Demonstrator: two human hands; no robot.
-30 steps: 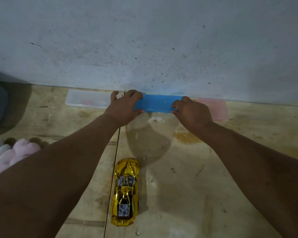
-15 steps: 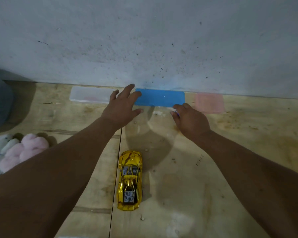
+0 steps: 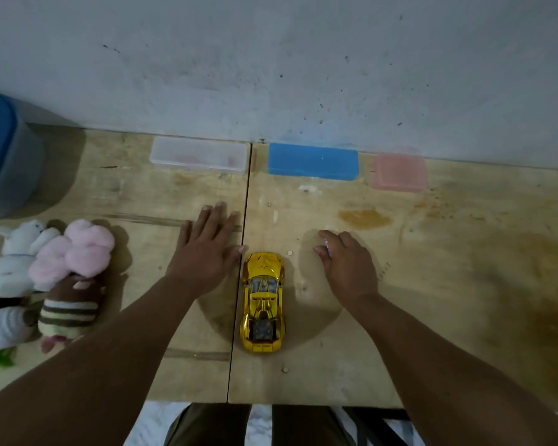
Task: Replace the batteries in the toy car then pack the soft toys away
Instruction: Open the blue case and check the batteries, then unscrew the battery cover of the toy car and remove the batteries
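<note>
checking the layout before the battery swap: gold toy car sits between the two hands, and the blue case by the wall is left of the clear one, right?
Not quite. In the head view the blue case lies right of the clear case. The gold toy car does sit between the left hand and right hand.

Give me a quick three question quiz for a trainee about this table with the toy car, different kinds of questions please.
1. True or false: the gold toy car lies between the left hand and the right hand.
2. Which case sits midway along the wall? A clear case, B blue case, C pink case.
3. Fill in: the soft toys lie beside the person's ____ arm.

Key: 1 true; 2 B; 3 left.
</note>
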